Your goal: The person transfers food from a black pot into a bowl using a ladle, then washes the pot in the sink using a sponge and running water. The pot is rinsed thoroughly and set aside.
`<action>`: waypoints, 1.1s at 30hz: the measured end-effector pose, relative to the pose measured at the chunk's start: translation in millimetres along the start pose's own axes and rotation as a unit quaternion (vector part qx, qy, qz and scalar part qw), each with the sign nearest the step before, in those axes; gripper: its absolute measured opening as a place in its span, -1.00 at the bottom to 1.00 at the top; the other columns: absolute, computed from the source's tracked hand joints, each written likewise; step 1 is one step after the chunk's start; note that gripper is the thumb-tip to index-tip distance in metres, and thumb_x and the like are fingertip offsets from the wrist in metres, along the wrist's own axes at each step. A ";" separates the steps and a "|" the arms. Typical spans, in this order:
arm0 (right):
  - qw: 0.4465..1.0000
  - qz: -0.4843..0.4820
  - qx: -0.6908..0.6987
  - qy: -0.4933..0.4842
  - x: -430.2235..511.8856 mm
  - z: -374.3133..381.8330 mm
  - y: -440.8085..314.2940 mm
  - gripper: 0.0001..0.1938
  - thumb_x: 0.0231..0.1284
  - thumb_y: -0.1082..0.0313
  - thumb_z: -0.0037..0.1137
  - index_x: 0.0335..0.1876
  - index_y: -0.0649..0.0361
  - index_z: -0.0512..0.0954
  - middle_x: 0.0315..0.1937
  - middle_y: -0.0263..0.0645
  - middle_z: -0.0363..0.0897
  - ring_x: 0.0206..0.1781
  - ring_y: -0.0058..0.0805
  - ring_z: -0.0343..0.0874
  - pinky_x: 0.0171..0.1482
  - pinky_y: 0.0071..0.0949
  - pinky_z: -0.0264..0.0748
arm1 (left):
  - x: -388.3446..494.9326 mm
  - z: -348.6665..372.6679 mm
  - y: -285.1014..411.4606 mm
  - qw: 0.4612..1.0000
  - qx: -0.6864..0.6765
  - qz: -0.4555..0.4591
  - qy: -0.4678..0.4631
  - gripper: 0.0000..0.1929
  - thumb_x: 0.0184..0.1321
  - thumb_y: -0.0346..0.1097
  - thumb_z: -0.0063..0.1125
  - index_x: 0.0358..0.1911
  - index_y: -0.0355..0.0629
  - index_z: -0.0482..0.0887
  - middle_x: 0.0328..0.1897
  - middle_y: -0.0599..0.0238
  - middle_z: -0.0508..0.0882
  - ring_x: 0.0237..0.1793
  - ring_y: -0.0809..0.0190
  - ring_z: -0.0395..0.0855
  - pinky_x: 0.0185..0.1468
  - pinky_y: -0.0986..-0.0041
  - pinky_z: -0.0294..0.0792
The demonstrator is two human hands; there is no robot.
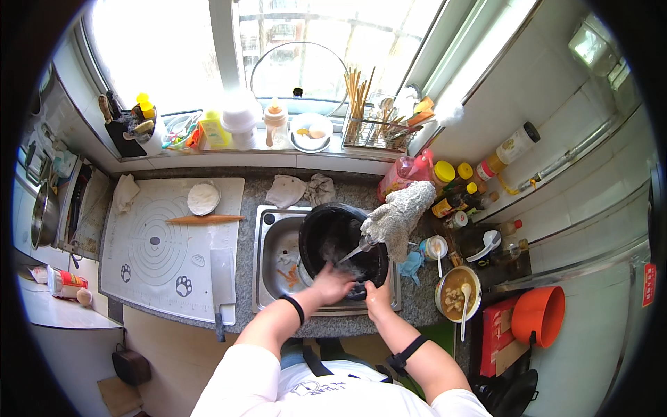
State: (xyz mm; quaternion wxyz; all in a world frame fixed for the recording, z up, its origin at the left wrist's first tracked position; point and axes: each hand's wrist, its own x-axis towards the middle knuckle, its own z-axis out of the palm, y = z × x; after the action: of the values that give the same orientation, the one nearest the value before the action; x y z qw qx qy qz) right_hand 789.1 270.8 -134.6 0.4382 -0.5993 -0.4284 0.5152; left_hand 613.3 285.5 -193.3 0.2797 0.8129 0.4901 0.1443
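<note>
A deep black round pan [325,229] is tilted in the stainless steel sink [276,234], under water from the faucet [367,243]. My right hand [379,298] grips its near right rim, thumb over the edge. My left hand [333,284], slightly blurred, is at the pan's near side by the water stream. Its fingers look spread, and I see nothing held in them. A grey terry cloth [401,216] covers the faucet's upper part. Orange scraps [289,278] lie on the sink floor, left of the pan.
Left of the sink, a cleaver [223,281], a wooden rolling pin [205,220] and a bowl of white powder [204,198] rest on a pastry mat [156,284]. A bowl of soup [457,294] with a spoon stands right. Rags [286,191] and bottles [458,200] line the back.
</note>
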 end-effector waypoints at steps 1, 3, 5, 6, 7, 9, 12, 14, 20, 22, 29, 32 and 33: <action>0.999 -0.018 -0.042 0.026 0.3 -3.2 -0.9 -0.10 0.09 0.73 -0.03 0.63 0.02 0.05 0.48 -0.16 0.23 0.50 -0.28 0.24 0.51 -0.41 0.12 | -4.5 -5.0 -9.2 0.982 0.177 -0.061 -0.038 -0.56 0.44 -0.07 -0.10 0.30 0.01 0.58 0.37 0.18 0.59 0.47 0.11 0.38 0.60 0.15 -0.02; 0.998 0.010 -0.061 0.012 5.1 -13.7 -5.5 -0.13 0.09 0.68 -0.02 0.61 0.00 0.09 0.42 -0.15 0.31 0.41 -0.22 0.36 0.38 -0.28 0.37 | -10.8 -21.2 -40.8 0.969 0.236 -0.055 0.054 -0.50 0.30 -0.15 0.08 0.31 -0.04 0.54 0.55 0.06 0.33 0.59 -0.01 0.12 0.62 -0.04 -0.12; 0.993 0.113 -0.031 -0.012 14.7 -25.7 -14.3 -0.11 0.14 0.60 0.03 0.64 -0.04 0.02 0.31 -0.08 0.44 0.23 -0.23 0.51 0.18 -0.32 0.54 | -8.3 -22.0 -60.3 0.966 0.184 -0.026 0.182 -0.35 0.14 -0.32 0.25 0.38 -0.04 0.42 0.57 0.05 0.21 0.58 -0.11 0.09 0.61 -0.03 -0.09; 0.987 0.150 -0.054 -0.027 22.0 -33.5 -21.6 -0.12 0.11 0.59 0.05 0.62 -0.04 0.05 0.25 -0.07 0.48 0.15 -0.17 0.55 0.03 -0.23 0.62 | -1.8 -20.3 -67.2 0.950 0.147 -0.079 0.265 -0.28 0.09 -0.38 0.28 0.41 -0.04 0.36 0.56 0.07 0.19 0.58 -0.12 0.07 0.62 0.03 -0.07; 0.988 0.140 -0.039 -0.053 28.6 -40.4 -29.1 -0.22 0.11 0.56 0.05 0.53 -0.01 0.16 0.16 -0.09 0.52 0.04 -0.19 0.61 -0.12 -0.22 0.66 | 2.7 -14.5 -68.9 0.927 0.127 -0.112 0.335 -0.21 0.04 -0.44 0.31 0.43 -0.04 0.30 0.54 0.09 0.17 0.58 -0.13 0.06 0.63 0.09 -0.05; 0.981 0.141 -0.061 -0.116 43.1 -53.6 -45.4 -0.43 0.13 0.58 0.02 0.33 0.10 0.34 -0.03 -0.16 0.60 -0.13 -0.18 0.71 -0.25 -0.12 0.74 | 14.1 -5.4 -72.8 0.849 -0.103 -0.200 0.477 -0.20 0.01 -0.45 0.42 0.37 -0.09 0.27 0.46 -0.10 0.27 0.47 -0.21 0.26 0.49 0.09 0.22; 0.965 0.151 -0.175 -0.123 55.1 -69.5 -57.4 -0.49 0.28 0.37 0.16 0.34 0.11 0.32 -0.04 -0.15 0.59 -0.15 -0.26 0.70 -0.36 -0.25 0.69 | 17.0 10.4 -74.4 0.788 -0.400 -0.322 0.339 -0.39 0.13 -0.34 0.45 0.24 -0.24 0.45 0.14 -0.02 0.66 0.14 0.00 0.63 0.27 0.25 0.43; 0.975 0.125 -0.162 -0.083 51.1 -71.6 -49.9 -0.39 0.29 0.28 0.28 0.40 0.07 0.26 0.02 -0.16 0.58 -0.08 -0.31 0.67 -0.31 -0.31 0.67 | 11.7 20.8 -75.0 0.726 -0.511 -0.341 0.309 -0.61 0.20 -0.37 0.40 0.08 -0.28 0.63 -0.01 0.15 0.77 0.03 0.17 0.69 0.19 0.33 0.46; 0.989 0.116 0.093 -0.003 0.5 -37.5 24.3 -0.19 0.23 0.32 0.40 0.52 -0.12 0.13 0.31 -0.26 0.43 0.30 -0.26 0.48 -0.01 -0.09 0.63 | 6.0 84.9 -26.2 0.530 -0.687 -0.357 0.346 -0.60 0.32 -0.41 0.29 0.21 -0.20 0.53 0.09 0.19 0.72 0.05 0.17 0.66 0.13 0.29 0.48; 0.971 0.179 0.147 0.054 -4.7 -26.4 38.2 -0.32 0.25 0.42 0.34 0.44 -0.17 0.27 0.26 -0.31 0.48 0.23 -0.23 0.55 -0.13 -0.09 0.70 | 14.6 107.6 -0.2 0.455 -0.758 -0.351 0.307 -0.57 0.36 -0.40 0.25 0.27 -0.15 0.47 0.15 0.15 0.68 0.09 0.08 0.66 0.14 0.18 0.53; 0.987 0.021 -0.155 0.039 10.7 -18.8 16.6 -0.21 0.12 0.48 0.07 0.55 0.13 0.11 0.28 -0.08 0.44 0.17 -0.23 0.55 0.05 -0.33 0.57 | 30.3 72.7 -42.9 0.684 -0.431 -0.477 0.345 -0.47 0.54 0.17 -0.15 0.11 -0.22 0.53 -0.14 0.00 0.73 -0.18 -0.05 0.68 -0.13 0.11 0.47; 0.984 -0.028 -0.172 0.045 9.4 -13.9 0.5 -0.01 0.06 0.41 0.12 0.66 0.14 -0.12 0.56 0.09 0.12 0.58 0.00 0.15 0.52 -0.27 0.14 | 40.6 64.1 -41.5 0.707 -0.387 -0.421 0.416 -0.42 0.49 0.12 -0.02 0.04 -0.44 0.52 0.03 -0.32 0.66 0.10 -0.25 0.62 0.19 0.05 0.39; 0.977 -0.034 -0.205 0.053 8.7 -11.6 -5.3 -0.04 0.07 0.39 0.12 0.64 0.15 -0.08 0.54 0.10 0.15 0.56 0.03 0.18 0.50 -0.25 0.17 | 44.9 67.6 -31.5 0.679 -0.413 -0.460 0.396 -0.43 0.47 0.08 0.03 0.10 -0.44 0.47 0.10 -0.33 0.63 0.17 -0.24 0.59 0.25 0.07 0.36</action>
State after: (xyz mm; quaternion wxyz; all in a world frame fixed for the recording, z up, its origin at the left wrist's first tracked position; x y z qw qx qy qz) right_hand 801.1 279.5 -130.6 0.3457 -0.6878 -0.5211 0.3685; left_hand 646.5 315.2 -268.1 0.3980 0.1533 0.7580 0.4935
